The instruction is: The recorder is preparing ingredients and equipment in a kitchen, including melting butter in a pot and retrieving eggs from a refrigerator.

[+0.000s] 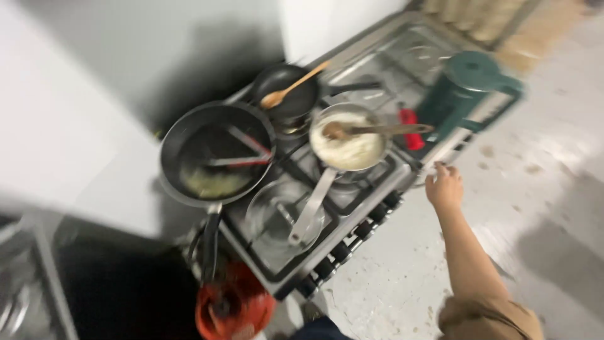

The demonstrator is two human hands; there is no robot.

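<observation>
My right hand reaches to the front edge of the stove, fingers curled near the row of black knobs; the blur hides whether it grips one. Just beyond it sits a steel pan of white food with a wooden spoon in it. A large black frying pan holds tongs and some yellowish food. Behind, a small black pan carries another wooden spoon. My left hand is out of view.
A green jug and a small red item stand on the stove's right side. A glass lid lies at the front burner. An orange gas cylinder sits below left. White wall behind, pale floor to the right.
</observation>
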